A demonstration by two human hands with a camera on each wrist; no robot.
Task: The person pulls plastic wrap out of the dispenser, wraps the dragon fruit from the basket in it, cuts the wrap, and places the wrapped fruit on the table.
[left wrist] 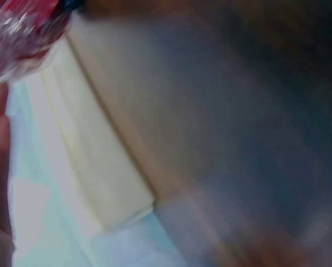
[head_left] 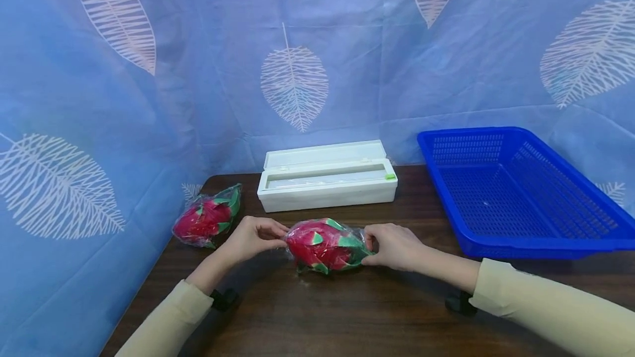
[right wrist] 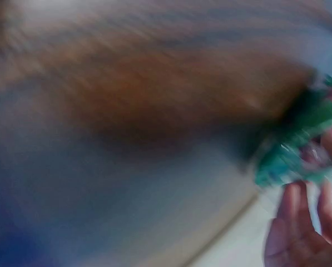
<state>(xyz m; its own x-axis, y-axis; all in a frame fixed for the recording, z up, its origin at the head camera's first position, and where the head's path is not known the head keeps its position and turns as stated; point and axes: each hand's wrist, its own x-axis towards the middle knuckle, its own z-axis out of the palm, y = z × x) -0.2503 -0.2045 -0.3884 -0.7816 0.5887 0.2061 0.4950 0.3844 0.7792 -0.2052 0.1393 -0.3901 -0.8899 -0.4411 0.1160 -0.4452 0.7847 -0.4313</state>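
A red dragon fruit with green leaf tips, wrapped in clear cling film, is held between both hands just over the table. My left hand pinches its left end between thumb and fingers. On the other side my right hand pinches the green leafy end. In the left wrist view the film-covered fruit shows at the top left corner, with the fingers partly cut off. Film and green leaves appear at the right wrist view's edge, above the fingers.
Behind the hands stands a long white cling-film box, its lid raised and a roll inside. Another wrapped dragon fruit lies at the table's left edge. A blue plastic basket stands at right. A blue leaf-patterned cloth hangs behind.
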